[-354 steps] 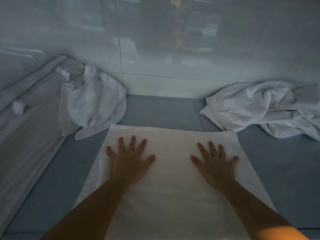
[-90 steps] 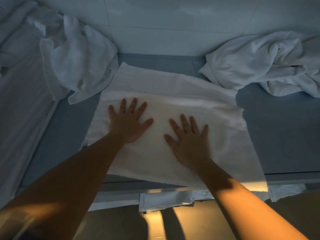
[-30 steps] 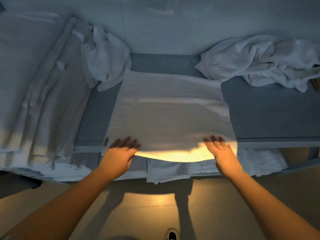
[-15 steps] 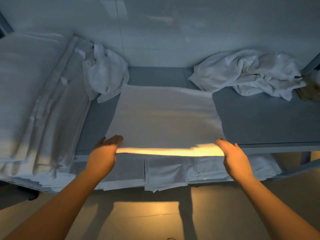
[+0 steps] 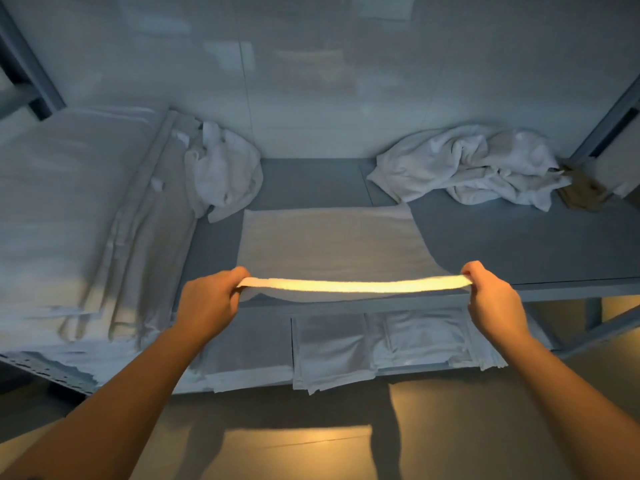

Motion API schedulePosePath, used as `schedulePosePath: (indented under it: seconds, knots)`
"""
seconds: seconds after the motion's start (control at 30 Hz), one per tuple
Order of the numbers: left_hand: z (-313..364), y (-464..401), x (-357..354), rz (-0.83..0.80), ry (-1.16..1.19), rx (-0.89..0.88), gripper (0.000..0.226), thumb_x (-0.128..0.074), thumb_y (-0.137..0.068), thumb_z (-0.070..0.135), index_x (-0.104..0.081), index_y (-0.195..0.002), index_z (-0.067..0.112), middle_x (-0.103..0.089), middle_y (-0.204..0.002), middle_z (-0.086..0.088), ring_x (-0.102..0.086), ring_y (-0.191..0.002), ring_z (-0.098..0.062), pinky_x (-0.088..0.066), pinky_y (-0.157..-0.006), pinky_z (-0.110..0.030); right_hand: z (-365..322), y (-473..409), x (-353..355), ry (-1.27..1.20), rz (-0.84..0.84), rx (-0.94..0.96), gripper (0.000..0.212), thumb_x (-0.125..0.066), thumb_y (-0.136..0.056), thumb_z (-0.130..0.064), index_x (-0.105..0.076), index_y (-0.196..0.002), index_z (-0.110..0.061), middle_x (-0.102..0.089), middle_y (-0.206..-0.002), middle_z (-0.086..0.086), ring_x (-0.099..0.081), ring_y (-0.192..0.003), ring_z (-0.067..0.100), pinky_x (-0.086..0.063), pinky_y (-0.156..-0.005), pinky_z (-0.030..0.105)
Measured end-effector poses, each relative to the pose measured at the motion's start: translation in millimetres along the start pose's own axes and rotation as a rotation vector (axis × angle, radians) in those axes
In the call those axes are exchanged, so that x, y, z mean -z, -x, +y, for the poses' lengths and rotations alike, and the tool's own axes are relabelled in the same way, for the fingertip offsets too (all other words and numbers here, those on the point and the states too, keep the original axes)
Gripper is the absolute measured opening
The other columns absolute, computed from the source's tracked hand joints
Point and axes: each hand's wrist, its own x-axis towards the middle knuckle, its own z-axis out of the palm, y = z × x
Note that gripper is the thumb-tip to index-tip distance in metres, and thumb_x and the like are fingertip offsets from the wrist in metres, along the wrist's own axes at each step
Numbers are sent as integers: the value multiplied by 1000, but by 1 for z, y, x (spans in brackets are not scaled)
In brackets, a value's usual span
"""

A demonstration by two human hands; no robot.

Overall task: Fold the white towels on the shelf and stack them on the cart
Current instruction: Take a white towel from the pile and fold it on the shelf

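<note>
Grey metal shelf (image 5: 519,244): one flat white terry towel (image 5: 332,244). My left hand (image 5: 207,303) and right hand (image 5: 491,299) pinch its near corners; lift evenly, edges aligned.

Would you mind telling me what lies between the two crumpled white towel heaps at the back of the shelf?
In the head view, only bare grey shelf separates the left heap from the right heap.

I see a grey shelf (image 5: 519,244) carrying a flat folded towel (image 5: 332,240) at centre, a crumpled towel (image 5: 225,171) behind-left, a rumpled towel heap (image 5: 467,164) behind-right, and stacked linens (image 5: 86,220) far left. Folded towels (image 5: 332,348) lie on the lower shelf (image 5: 408,368).
</note>
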Motion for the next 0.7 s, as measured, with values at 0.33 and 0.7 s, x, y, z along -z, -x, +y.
schedulePosePath:
  seconds: [0.33,0.7]
  knots:
    - [-10,-8,8,194,146,113,11,-73,-83,24,-67,-76,19,-66,-64,-3,-60,-58,-30,-27,-46,-19,-11,0,16,-214,223,-91,18,-42,-93,-3,-53,-94,-16,-57,-83,3,-52,-73,30,-47,-62,42]
    - [-15,-69,-12,210,275,331,24,-53,-93,21,-68,-106,8,-68,-102,-23,-62,-91,-40,-43,-78,-36,7,-90,-2,-587,240,-194,13,-52,-93,-9,-50,-84,1,-53,-71,15,-49,-69,32,-37,-58,37]
